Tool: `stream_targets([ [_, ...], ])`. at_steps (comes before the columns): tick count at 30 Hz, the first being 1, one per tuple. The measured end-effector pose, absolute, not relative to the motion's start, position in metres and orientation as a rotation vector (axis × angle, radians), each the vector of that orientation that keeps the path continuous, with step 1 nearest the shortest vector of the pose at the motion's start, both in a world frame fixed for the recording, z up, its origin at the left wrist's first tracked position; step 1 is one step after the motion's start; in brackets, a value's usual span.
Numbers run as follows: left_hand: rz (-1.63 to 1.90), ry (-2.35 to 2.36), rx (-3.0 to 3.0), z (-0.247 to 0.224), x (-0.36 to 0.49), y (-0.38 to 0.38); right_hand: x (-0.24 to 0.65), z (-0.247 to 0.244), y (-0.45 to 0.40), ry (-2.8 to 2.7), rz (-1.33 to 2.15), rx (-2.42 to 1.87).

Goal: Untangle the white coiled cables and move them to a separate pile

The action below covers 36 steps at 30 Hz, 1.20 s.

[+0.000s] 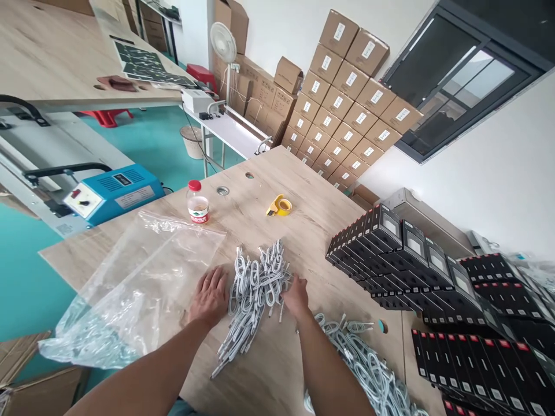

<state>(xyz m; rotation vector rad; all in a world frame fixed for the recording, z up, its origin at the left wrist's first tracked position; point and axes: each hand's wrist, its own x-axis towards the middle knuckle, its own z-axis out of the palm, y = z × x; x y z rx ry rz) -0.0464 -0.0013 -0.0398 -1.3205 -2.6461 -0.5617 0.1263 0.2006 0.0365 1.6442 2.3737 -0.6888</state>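
Observation:
A pile of coiled white cables [255,283] lies on the wooden table between my two hands. My left hand [210,296] rests flat at the pile's left side, fingers stretched out, by the edge of a clear plastic bag [147,277]. On the right side of the pile, my right hand [297,296] has its fingers curled in at the ends of a cable; the fingertips are partly hidden. A second, larger heap of cables [368,370] spreads beside my right forearm, which covers part of it.
A red-capped bottle [198,203] and a yellow tape dispenser [280,205] stand beyond the pile. Stacked black boxes [403,260] line the right side. At left is a blue machine [115,193]. Brown cartons [338,110] are stacked by the wall, near a fan [223,43].

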Motion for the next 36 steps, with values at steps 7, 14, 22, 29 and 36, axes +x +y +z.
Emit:
stream_targets([
  [7,-0.545,-2.680,-1.308,-0.042,-0.042,-0.004,0.171,0.071,0.229,2.387,-0.591,1.386],
  [14,-0.577,-2.639,-1.326,-0.039,-0.045,-0.002,0.229,0.119,0.239,2.449,-0.672,1.525],
  [22,-0.543,-2.598,-1.336,-0.037,-0.045,-0.003,0.320,0.139,0.247,2.050,-0.670,1.406],
  [29,-0.511,-2.594,-1.341,-0.040,-0.044,-0.005,0.218,0.102,0.244,2.410,-0.428,1.273],
  [36,-0.468,-2.576,-1.353,-0.039,-0.043,-0.008,0.122,0.039,0.230,2.624,-0.436,0.856],
])
